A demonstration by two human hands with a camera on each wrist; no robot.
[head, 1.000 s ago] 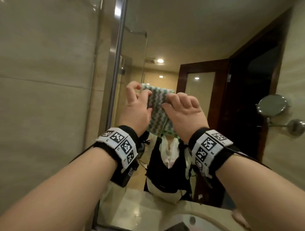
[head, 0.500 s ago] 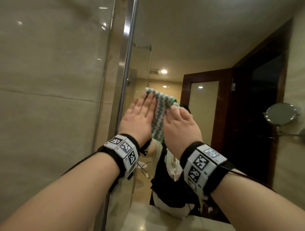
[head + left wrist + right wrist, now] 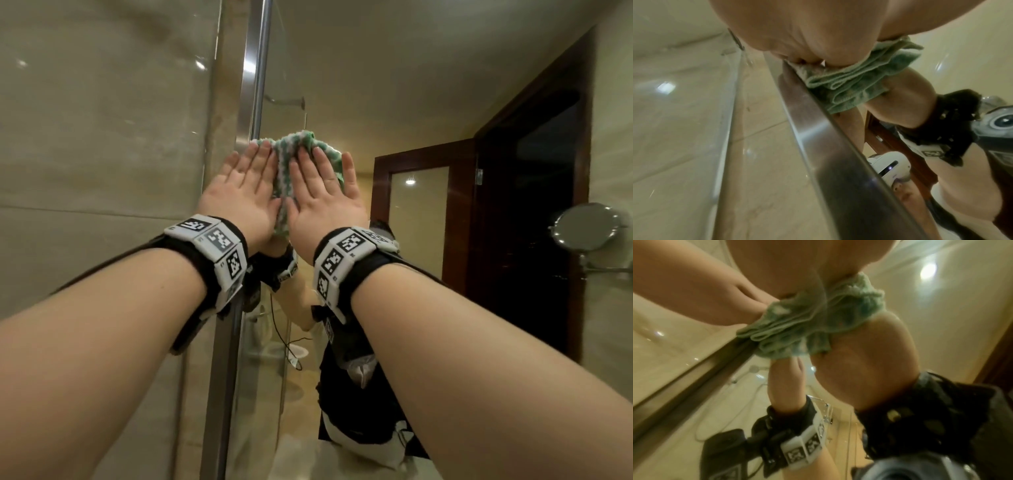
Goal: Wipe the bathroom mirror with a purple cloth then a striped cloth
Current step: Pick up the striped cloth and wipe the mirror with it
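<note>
Pressing both palms flat, I now have the striped cloth (image 3: pixel 291 161) pinned high on the mirror (image 3: pixel 394 85) beside its steel edge — a second ago my fingers curled round it. Left hand (image 3: pixel 239 192) and right hand (image 3: pixel 325 195) lie open-fingered — the second wipe looks underway.

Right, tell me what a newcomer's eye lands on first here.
Two flat hands, the left hand and right hand, press a green-and-white striped cloth against the bathroom mirror, near its steel left edge. At far right, a round chrome wall mirror juts out.
</note>
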